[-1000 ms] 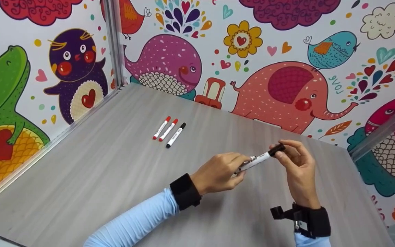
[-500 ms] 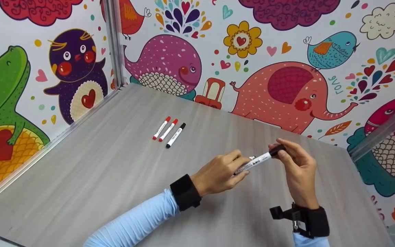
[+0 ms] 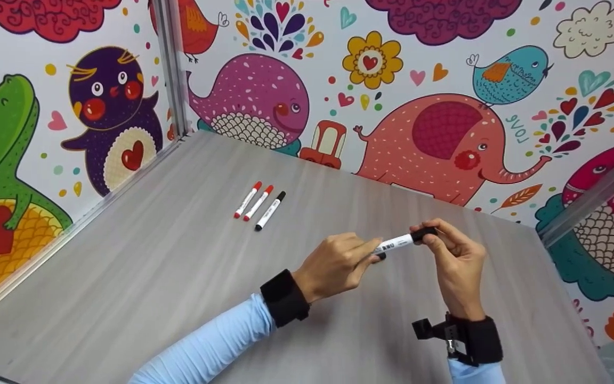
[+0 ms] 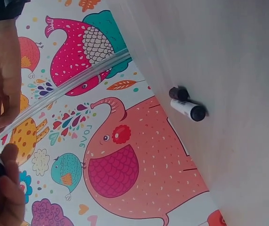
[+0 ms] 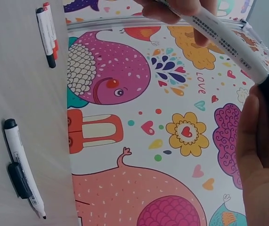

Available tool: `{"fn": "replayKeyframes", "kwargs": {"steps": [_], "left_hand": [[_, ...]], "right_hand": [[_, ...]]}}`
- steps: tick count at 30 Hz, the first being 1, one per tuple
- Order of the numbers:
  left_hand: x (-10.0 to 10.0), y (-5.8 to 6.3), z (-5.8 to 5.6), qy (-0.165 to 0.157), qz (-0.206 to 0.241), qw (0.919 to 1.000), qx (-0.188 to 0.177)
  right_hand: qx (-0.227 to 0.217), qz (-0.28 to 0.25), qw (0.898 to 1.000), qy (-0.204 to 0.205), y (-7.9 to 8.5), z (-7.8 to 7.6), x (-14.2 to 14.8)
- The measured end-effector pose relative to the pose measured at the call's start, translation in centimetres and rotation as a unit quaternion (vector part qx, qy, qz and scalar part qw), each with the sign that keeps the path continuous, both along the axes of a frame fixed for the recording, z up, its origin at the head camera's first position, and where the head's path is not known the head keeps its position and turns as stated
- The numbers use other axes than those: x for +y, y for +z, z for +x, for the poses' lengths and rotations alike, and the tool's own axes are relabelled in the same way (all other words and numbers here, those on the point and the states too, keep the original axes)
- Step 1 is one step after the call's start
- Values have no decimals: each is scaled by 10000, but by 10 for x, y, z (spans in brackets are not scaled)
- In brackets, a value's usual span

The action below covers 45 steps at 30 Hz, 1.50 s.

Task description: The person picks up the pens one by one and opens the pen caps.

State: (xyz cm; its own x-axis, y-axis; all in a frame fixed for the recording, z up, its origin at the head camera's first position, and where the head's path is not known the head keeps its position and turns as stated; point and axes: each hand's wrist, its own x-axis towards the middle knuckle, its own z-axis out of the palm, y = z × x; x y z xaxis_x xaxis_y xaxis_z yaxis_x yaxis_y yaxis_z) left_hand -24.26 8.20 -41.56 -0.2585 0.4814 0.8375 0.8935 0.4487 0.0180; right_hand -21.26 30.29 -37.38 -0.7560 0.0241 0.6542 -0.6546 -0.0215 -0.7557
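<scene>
Both hands hold one white marker [image 3: 395, 244] up over the table. My left hand [image 3: 333, 269] grips the barrel near its lower left end. With thumb and fingers, my right hand [image 3: 459, 269] pinches the black cap [image 3: 423, 234], which meets the barrel. Another marker [image 5: 21, 155] lies uncapped on the table, its nib bare, with a loose black cap [image 5: 19, 180] alongside. Much of that pair is hidden behind my left hand and the held marker in the head view.
Farther back lie two red markers [image 3: 247, 200] [image 3: 258, 203] and a black marker [image 3: 270, 211], side by side with caps on. Printed wall panels [image 3: 253, 101] bound the grey table [image 3: 179, 256] at the back and left.
The held marker has swung nearer to level, and its black cap end has shifted slightly left with my right hand. A black piece now shows beside my left fingertips. The head view has shifted a little.
</scene>
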Motion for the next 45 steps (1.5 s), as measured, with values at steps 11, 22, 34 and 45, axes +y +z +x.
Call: {"fn": "replayKeyframes", "kwargs": {"steps": [11, 22, 34, 45], "left_hand": [[1, -2, 3, 699, 50, 9939, 855], [-3, -2, 1, 529, -114, 9963, 666], [2, -7, 0, -186, 139, 9987, -443], [-9, 5, -21, 223, 87, 9916, -1275]], "right_hand": [[-177, 264, 9981, -532, 1, -2, -6], [-151, 251, 9985, -456, -4, -3, -13], [95, 182, 9992, -335, 0, -6, -19], [-1015, 703, 9881, -916, 1, -3, -6]]}}
